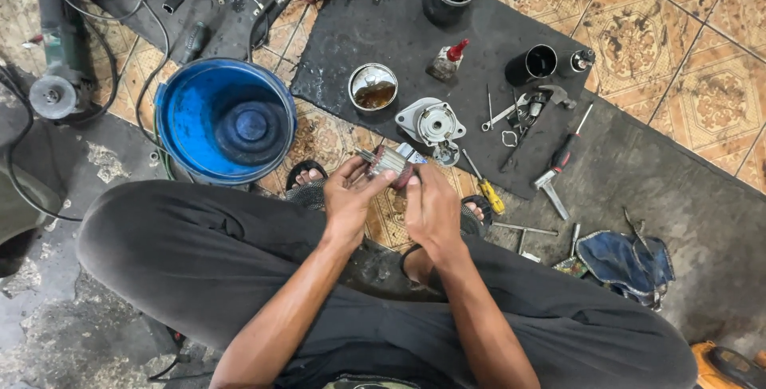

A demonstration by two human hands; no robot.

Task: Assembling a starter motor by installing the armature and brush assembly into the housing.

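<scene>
Blue bucket (226,120) — yellow screwdriver (484,189)

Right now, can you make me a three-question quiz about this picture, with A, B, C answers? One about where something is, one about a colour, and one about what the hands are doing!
1. Where is the bucket?
A. To the left of the hands
B. On the person's lap
C. On top of the black mat

2. What colour is the handle of the small screwdriver beside the right hand?
A. Green
B. Yellow
C. White

3. What are the hands doing?
A. Resting flat on the knees
B. Holding one motor part together
C. Holding nothing

Answers:
1. A, it stands on the floor left of the left hand.
2. B, the handle is yellow with black.
3. B, both hands grip the ribbed motor part between them.
</scene>
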